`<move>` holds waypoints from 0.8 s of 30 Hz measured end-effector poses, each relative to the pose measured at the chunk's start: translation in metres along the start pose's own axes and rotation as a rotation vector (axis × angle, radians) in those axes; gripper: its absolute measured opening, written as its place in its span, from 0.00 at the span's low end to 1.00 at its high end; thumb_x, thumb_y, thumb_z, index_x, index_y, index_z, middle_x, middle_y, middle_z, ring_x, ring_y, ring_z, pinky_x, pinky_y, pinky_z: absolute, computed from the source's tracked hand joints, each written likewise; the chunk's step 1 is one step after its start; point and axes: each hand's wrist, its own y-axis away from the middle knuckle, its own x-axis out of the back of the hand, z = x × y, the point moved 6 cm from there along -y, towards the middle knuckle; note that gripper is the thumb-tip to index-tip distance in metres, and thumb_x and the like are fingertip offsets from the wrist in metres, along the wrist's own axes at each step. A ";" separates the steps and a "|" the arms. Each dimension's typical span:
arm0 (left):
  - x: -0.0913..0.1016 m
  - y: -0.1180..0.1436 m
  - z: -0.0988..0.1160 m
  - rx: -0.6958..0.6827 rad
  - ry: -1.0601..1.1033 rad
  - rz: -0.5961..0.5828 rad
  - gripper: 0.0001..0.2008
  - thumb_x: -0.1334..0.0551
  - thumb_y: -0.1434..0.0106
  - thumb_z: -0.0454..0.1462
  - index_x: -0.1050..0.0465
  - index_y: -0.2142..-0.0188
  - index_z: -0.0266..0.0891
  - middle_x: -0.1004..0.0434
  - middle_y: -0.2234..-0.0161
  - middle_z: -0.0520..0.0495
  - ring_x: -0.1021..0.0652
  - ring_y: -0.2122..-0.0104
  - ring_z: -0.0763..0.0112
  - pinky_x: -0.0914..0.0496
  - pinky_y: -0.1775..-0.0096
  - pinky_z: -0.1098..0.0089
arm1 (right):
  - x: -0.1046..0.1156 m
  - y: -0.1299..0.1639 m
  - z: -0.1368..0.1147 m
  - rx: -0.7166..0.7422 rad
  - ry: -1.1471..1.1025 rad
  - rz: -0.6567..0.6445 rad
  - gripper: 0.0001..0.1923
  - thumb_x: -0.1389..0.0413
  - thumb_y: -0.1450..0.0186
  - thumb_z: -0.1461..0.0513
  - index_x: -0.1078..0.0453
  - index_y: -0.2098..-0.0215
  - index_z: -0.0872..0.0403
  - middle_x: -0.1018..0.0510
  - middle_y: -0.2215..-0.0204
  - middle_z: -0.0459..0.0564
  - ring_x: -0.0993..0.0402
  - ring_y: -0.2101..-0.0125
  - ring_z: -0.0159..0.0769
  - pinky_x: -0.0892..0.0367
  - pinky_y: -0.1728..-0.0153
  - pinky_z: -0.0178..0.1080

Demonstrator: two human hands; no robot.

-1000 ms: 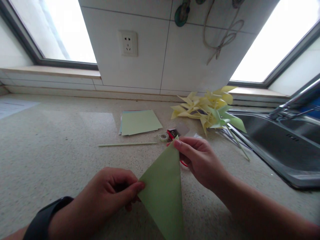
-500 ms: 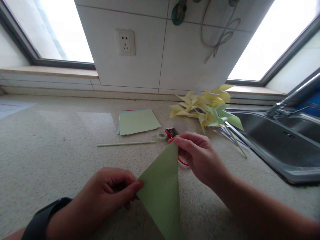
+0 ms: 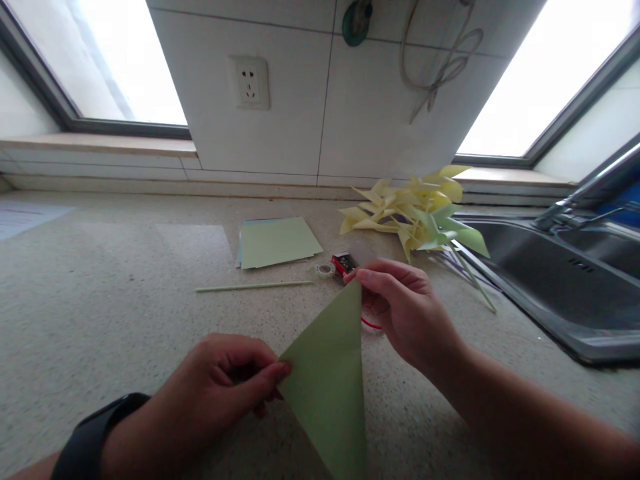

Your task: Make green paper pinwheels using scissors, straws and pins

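Note:
A light green paper folded into a triangle is held above the speckled countertop. My left hand, with a black watch on the wrist, pinches its left corner. My right hand pinches its top corner between thumb and fingers. The lower tip of the triangle runs out of the bottom of the picture. A red loop, partly hidden, lies under my right hand.
A stack of green paper sheets, a thin pale stick, a small tape roll and a red-black box lie beyond my hands. Yellow and green paper pinwheels are piled by the steel sink on the right.
Both hands keep their pinch on the folded paper. My right hand and the top corner have shifted slightly; the view has moved a little.

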 end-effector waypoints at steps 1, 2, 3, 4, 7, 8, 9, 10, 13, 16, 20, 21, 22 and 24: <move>0.000 0.000 0.001 0.005 0.002 -0.001 0.18 0.38 0.34 0.48 0.21 0.73 0.39 0.23 0.78 0.49 0.25 0.77 0.72 0.33 0.73 0.75 | 0.001 0.000 0.000 0.004 0.009 0.006 0.06 0.36 0.39 0.59 0.21 0.73 0.51 0.22 0.77 0.46 0.29 0.76 0.29 0.32 0.74 0.33; 0.000 0.000 0.001 0.008 0.005 0.000 0.18 0.38 0.34 0.48 0.21 0.73 0.39 0.23 0.78 0.50 0.25 0.77 0.72 0.33 0.73 0.75 | 0.001 0.000 0.000 0.008 0.018 0.008 0.07 0.36 0.39 0.58 0.21 0.73 0.51 0.22 0.77 0.46 0.29 0.76 0.29 0.33 0.74 0.33; 0.000 0.000 0.002 0.010 0.008 -0.002 0.17 0.38 0.35 0.47 0.21 0.73 0.39 0.23 0.78 0.50 0.25 0.77 0.72 0.33 0.73 0.75 | 0.001 0.000 0.000 0.011 0.027 0.003 0.07 0.37 0.39 0.58 0.21 0.73 0.51 0.22 0.77 0.46 0.29 0.76 0.29 0.33 0.74 0.33; -0.001 -0.001 0.002 0.011 0.011 -0.003 0.17 0.38 0.35 0.47 0.21 0.74 0.39 0.23 0.78 0.50 0.25 0.77 0.72 0.34 0.74 0.75 | 0.001 -0.001 0.000 0.012 0.035 -0.005 0.08 0.37 0.38 0.57 0.21 0.72 0.51 0.22 0.77 0.46 0.29 0.76 0.29 0.32 0.73 0.33; -0.001 -0.001 0.003 0.015 0.017 -0.005 0.17 0.38 0.35 0.47 0.21 0.74 0.39 0.23 0.79 0.50 0.26 0.78 0.72 0.34 0.74 0.75 | 0.002 -0.002 0.001 0.012 0.072 -0.019 0.10 0.38 0.37 0.55 0.22 0.72 0.51 0.23 0.78 0.45 0.29 0.77 0.29 0.32 0.74 0.33; -0.001 -0.001 0.003 0.016 0.025 -0.004 0.17 0.37 0.36 0.47 0.21 0.74 0.39 0.23 0.79 0.50 0.26 0.78 0.72 0.34 0.74 0.75 | 0.003 -0.003 0.001 0.015 0.088 -0.014 0.10 0.38 0.37 0.55 0.22 0.72 0.52 0.24 0.78 0.45 0.30 0.78 0.29 0.32 0.75 0.33; -0.001 -0.001 0.003 0.018 0.040 -0.003 0.16 0.37 0.36 0.47 0.21 0.74 0.39 0.23 0.78 0.50 0.25 0.78 0.72 0.33 0.74 0.75 | 0.003 -0.003 0.001 0.019 0.102 -0.005 0.10 0.38 0.37 0.55 0.22 0.72 0.52 0.25 0.79 0.44 0.31 0.79 0.29 0.33 0.76 0.33; -0.001 -0.001 0.003 0.018 0.058 0.000 0.16 0.37 0.36 0.46 0.21 0.73 0.39 0.23 0.78 0.50 0.25 0.78 0.72 0.33 0.74 0.75 | 0.004 -0.004 0.000 0.024 0.112 0.006 0.11 0.38 0.36 0.55 0.22 0.72 0.52 0.25 0.80 0.44 0.32 0.80 0.28 0.33 0.77 0.33; 0.000 -0.002 0.004 0.024 0.119 0.008 0.15 0.36 0.37 0.46 0.21 0.74 0.39 0.22 0.77 0.51 0.25 0.78 0.73 0.31 0.74 0.75 | 0.002 -0.005 0.001 -0.010 0.101 -0.024 0.11 0.37 0.36 0.54 0.22 0.70 0.53 0.23 0.77 0.45 0.29 0.78 0.28 0.33 0.75 0.33; 0.006 -0.003 0.007 0.025 0.188 0.071 0.15 0.34 0.38 0.46 0.21 0.75 0.39 0.23 0.78 0.51 0.25 0.79 0.72 0.31 0.75 0.75 | -0.009 -0.003 0.008 -0.137 0.104 -0.200 0.17 0.38 0.35 0.49 0.22 0.68 0.55 0.21 0.74 0.48 0.26 0.75 0.30 0.32 0.73 0.33; 0.017 -0.004 0.008 -0.003 0.293 0.214 0.15 0.33 0.38 0.46 0.21 0.76 0.39 0.22 0.79 0.50 0.25 0.79 0.73 0.30 0.75 0.75 | -0.020 0.005 0.019 -0.261 0.263 -0.377 0.22 0.38 0.37 0.46 0.24 0.72 0.56 0.24 0.77 0.46 0.29 0.76 0.28 0.34 0.73 0.32; 0.019 -0.004 0.008 -0.011 0.319 0.240 0.15 0.33 0.38 0.46 0.21 0.75 0.39 0.22 0.78 0.51 0.25 0.79 0.73 0.29 0.75 0.75 | -0.020 0.007 0.021 -0.276 0.323 -0.394 0.23 0.38 0.37 0.45 0.25 0.73 0.56 0.25 0.78 0.46 0.30 0.77 0.28 0.35 0.74 0.32; 0.020 -0.003 0.007 -0.019 0.340 0.259 0.14 0.33 0.38 0.46 0.21 0.75 0.39 0.22 0.78 0.51 0.25 0.79 0.74 0.29 0.75 0.76 | -0.021 0.008 0.023 -0.285 0.380 -0.401 0.24 0.39 0.37 0.44 0.26 0.75 0.56 0.26 0.79 0.46 0.31 0.77 0.28 0.36 0.75 0.33; 0.021 -0.003 0.005 -0.028 0.364 0.277 0.14 0.33 0.37 0.45 0.20 0.74 0.39 0.22 0.78 0.51 0.25 0.79 0.74 0.29 0.76 0.76 | -0.021 0.010 0.026 -0.283 0.466 -0.390 0.25 0.40 0.37 0.43 0.28 0.77 0.56 0.28 0.80 0.45 0.34 0.78 0.29 0.38 0.76 0.33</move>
